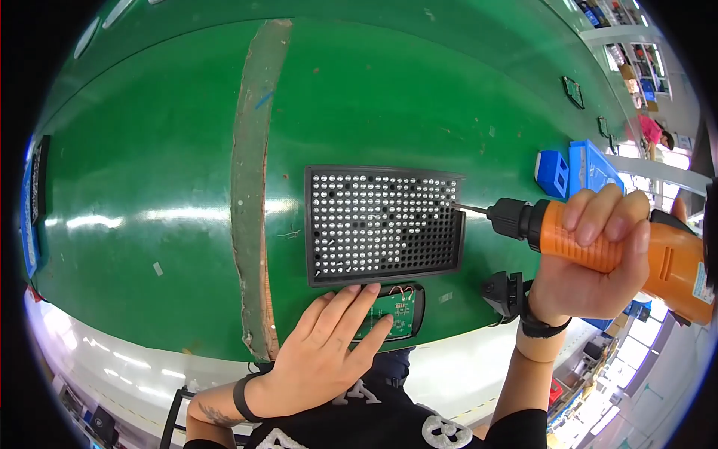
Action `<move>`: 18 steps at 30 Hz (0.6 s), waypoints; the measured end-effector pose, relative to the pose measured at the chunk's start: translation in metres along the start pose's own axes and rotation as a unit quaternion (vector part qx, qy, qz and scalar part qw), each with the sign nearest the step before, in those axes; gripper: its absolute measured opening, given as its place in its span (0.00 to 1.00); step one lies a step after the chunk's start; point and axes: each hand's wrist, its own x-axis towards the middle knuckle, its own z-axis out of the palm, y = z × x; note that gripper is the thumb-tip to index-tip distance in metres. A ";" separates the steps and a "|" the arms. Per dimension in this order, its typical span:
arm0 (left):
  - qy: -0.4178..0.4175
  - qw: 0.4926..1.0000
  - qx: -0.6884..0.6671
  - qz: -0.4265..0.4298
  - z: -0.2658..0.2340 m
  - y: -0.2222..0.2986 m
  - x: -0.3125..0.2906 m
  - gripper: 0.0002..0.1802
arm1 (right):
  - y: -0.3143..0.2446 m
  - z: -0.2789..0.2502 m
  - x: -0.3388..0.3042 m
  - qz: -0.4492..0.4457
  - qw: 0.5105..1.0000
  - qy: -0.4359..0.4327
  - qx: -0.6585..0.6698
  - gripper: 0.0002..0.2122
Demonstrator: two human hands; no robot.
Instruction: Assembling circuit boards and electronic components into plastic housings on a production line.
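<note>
Right hand wrapped around an orange power screwdriver, its bit at the right edge of the black screw tray; a sideways slip there could, in the observer's judgement, knock silver screws loose. Left hand, well apart from the right, lies over the green circuit board in its black casing just below the tray, pinch or mere rest impossible to tell; shifting fingers might snag the exposed wires. Pale label on the driver, white board markings: too small to read.
</note>
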 end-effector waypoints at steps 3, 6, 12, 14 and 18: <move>-0.005 1.000 0.005 0.001 0.000 -0.001 -0.001 0.23 | 0.001 0.000 0.000 0.007 1.000 -0.026 -0.001 0.07; -0.015 1.000 0.010 -0.002 -0.003 -0.001 -0.001 0.20 | 0.005 -0.004 0.000 0.021 0.999 -0.040 0.012 0.05; -0.022 1.000 0.007 -0.005 -0.005 -0.001 0.001 0.16 | 0.006 -0.004 0.001 0.018 0.999 -0.034 0.002 0.07; -0.022 1.000 0.010 -0.008 -0.005 -0.001 0.000 0.16 | 0.006 0.000 0.001 0.004 0.999 -0.028 -0.015 0.06; -0.011 1.000 -0.003 -0.005 -0.001 0.000 0.001 0.17 | -0.001 -0.012 0.015 0.017 0.990 -0.132 -0.041 0.05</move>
